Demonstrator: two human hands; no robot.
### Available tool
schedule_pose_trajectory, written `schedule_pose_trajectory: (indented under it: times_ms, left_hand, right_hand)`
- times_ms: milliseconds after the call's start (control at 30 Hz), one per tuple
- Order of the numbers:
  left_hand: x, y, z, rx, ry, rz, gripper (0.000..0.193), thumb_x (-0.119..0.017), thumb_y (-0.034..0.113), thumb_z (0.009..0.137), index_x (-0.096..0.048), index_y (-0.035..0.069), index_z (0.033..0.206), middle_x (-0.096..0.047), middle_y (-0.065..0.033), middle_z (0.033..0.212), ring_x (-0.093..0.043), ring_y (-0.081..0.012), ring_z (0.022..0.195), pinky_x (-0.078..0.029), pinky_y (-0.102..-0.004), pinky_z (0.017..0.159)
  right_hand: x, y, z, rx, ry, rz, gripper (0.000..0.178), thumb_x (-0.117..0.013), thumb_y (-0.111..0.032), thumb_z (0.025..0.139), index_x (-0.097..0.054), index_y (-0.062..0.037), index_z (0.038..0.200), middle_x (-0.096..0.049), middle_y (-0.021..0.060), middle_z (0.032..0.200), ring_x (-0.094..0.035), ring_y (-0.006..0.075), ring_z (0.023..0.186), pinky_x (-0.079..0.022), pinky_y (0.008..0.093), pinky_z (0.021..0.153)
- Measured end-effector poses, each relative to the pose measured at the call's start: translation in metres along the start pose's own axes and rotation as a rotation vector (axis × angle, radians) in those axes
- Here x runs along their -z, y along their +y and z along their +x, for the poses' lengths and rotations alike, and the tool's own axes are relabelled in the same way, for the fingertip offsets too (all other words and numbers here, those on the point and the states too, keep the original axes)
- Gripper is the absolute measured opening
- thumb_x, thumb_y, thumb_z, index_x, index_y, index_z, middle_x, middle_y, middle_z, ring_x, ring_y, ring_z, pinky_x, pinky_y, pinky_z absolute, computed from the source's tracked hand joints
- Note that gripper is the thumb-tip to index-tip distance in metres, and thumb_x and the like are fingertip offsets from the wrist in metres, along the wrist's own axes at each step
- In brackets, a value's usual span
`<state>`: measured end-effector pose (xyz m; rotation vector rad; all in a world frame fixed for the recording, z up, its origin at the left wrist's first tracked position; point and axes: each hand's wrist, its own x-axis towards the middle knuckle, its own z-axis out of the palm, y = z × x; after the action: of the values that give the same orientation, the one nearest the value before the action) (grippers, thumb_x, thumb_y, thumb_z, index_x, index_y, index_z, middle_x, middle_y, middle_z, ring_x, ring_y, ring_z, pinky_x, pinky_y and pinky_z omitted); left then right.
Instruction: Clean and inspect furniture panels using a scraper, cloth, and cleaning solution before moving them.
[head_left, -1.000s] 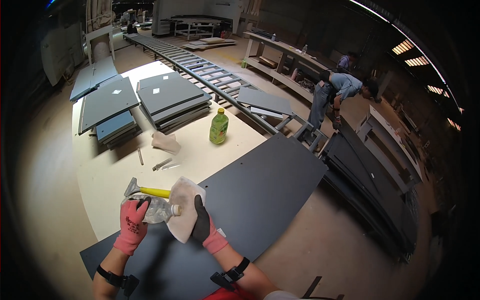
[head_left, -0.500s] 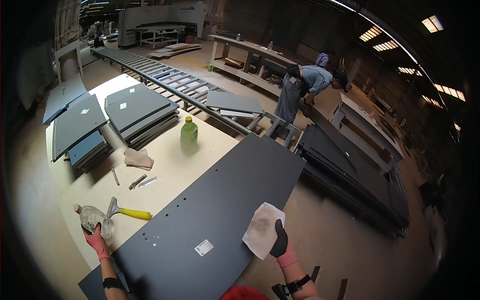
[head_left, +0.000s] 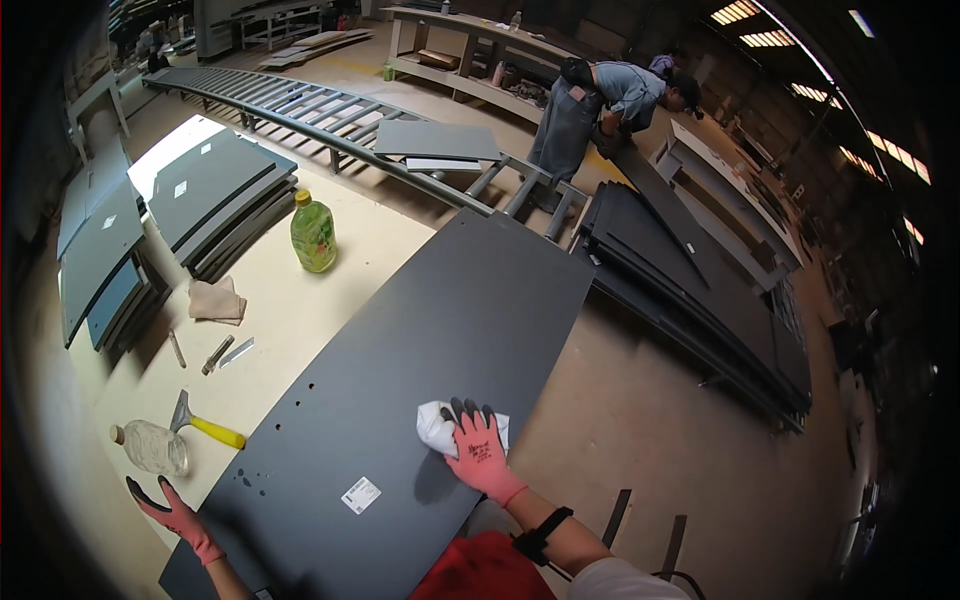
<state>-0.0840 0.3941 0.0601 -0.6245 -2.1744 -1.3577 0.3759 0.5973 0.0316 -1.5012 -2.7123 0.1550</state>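
A large dark grey panel (head_left: 400,330) lies across the front of the table, with several small holes, a white label (head_left: 361,495) and some wet drops near its left end. My right hand (head_left: 482,452), in a pink and black glove, presses a white cloth (head_left: 434,427) against the panel right of the label. The cloth is bunched under the fingers. My left hand (head_left: 172,512), gloved alike, is off the panel's left edge with fingers apart and nothing in them. Just beyond it a clear bottle (head_left: 152,447) with a stopper lies tilted beside a yellow-handled scraper (head_left: 215,431).
On the pale table (head_left: 330,320) are a green bottle (head_left: 313,235), a folded beige cloth (head_left: 216,301), a utility knife (head_left: 217,355) and stacked grey panels (head_left: 215,190). Behind runs a roller conveyor (head_left: 330,115). A person (head_left: 590,110) bends beside dark stacked panels (head_left: 690,290) at right.
My left hand has let go of the clear bottle and drawn back from it. My right hand has turned over and brought the white cloth down onto the panel. The view has shifted.
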Motion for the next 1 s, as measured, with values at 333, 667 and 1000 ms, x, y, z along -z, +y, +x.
schedule_pose_trajectory:
  times_ms: [333, 667, 1000]
  left_hand:
    - [-0.178, 0.173, -0.122, -0.158, -0.671, -0.071, 0.059, -0.053, 0.001, 0.08, -0.033, -0.002, 0.135, -0.034, -0.0194, 0.139, -0.03, -0.0314, 0.131, -0.021, -0.0398, 0.109]
    - [-0.364, 0.257, -0.185, -0.162, -0.891, 0.36, 0.05, -0.055, 0.019, 0.083, -0.042, 0.001, 0.128, -0.041, -0.0202, 0.132, -0.034, -0.0359, 0.126, -0.019, -0.0476, 0.108]
    - [-0.364, 0.287, -0.189, -0.297, -0.91, 0.436, 0.052, -0.053, 0.023, 0.083, -0.043, -0.006, 0.125, -0.04, -0.0182, 0.135, -0.031, -0.0359, 0.128, -0.014, -0.0499, 0.11]
  right_hand:
    - [0.005, 0.312, 0.16, -0.386, 0.129, -0.111, 0.054, -0.055, -0.04, 0.08, -0.05, -0.0046, 0.121, -0.042, 0.0141, 0.13, -0.035, 0.0309, 0.125, -0.021, 0.0483, 0.106]
    - [-0.001, 0.428, 0.18, -0.372, 0.214, 0.094, 0.065, -0.058, -0.032, 0.08, -0.04, 0.0102, 0.125, -0.041, 0.0203, 0.129, -0.034, 0.0369, 0.124, -0.016, 0.0477, 0.109]
    - [0.037, 0.425, 0.187, -0.063, 0.065, -0.045, 0.055, -0.063, -0.031, 0.075, -0.051, 0.0075, 0.112, -0.046, 0.0208, 0.122, -0.041, 0.0372, 0.116, -0.024, 0.0539, 0.102]
